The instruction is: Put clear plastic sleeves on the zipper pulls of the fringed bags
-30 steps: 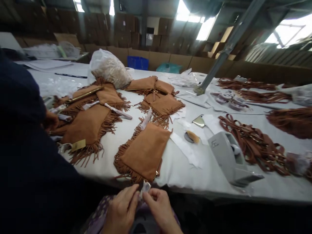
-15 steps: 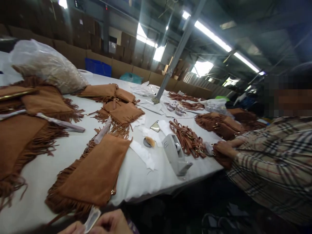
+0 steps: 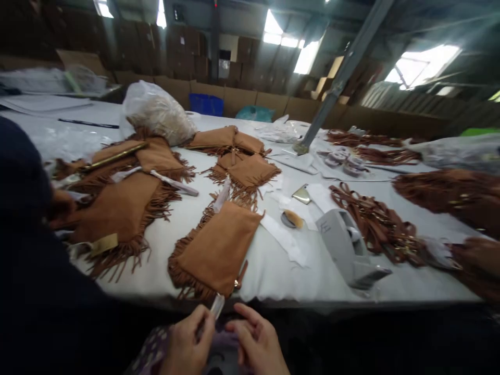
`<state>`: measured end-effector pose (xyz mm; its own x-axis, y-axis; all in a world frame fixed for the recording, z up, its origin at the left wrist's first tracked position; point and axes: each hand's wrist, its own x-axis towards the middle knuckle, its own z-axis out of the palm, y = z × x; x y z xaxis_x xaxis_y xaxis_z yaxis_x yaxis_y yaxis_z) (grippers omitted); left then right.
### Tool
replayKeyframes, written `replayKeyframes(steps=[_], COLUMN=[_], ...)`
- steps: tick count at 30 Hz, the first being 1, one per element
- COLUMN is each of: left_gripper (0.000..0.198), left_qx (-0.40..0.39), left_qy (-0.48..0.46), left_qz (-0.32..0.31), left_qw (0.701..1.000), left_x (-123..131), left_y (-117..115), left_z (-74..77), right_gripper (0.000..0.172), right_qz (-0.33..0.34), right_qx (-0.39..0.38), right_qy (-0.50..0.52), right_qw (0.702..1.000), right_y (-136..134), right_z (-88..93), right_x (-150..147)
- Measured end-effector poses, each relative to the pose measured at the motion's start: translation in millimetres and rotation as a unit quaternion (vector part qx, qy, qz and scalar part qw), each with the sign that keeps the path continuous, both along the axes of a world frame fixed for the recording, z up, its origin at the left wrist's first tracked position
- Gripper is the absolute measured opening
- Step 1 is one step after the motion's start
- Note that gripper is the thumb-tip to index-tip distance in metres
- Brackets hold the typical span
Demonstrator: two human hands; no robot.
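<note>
My left hand is closed around a narrow strip of white wrapping, its end poking up past the fingers at the table's front edge. My right hand is beside it, fingers apart and slightly bent, with nothing seen in them. Just beyond both hands lies a tan fringed bag with a small zip pull at its lower right. Behind it are more fringed bags, with a white-wrapped strip between them.
A tape dispenser, a tape roll and brown straps lie to the right. More fringed bags and a person in dark clothing are on the left. A post rises from the table.
The view has swung right to left, so the plaid-sleeved person is gone and the dark-clothed one appears. My hands show more fully; the right has come apart from the wrapped strip.
</note>
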<state>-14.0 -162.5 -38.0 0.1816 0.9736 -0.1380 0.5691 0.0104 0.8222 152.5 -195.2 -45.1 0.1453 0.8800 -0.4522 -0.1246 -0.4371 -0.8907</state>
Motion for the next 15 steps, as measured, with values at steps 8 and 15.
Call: replayKeyframes(steps=[8,15], left_gripper=[0.028,0.042], left_qx=[0.007,-0.251], left_qy=[0.009,-0.255], left_qz=[-0.036,0.029], left_qw=[0.999,0.934], left_x=[2,3], left_y=[-4,4], left_z=[2.9,-0.5], right_gripper=[0.061,0.037], right_qz=[0.001,-0.025], right_qx=[0.014,-0.006], right_qy=[0.210,0.371], right_qw=[0.978,0.928], right_y=[17,23], right_z=[3.1,2.7], right_x=[-39,-45])
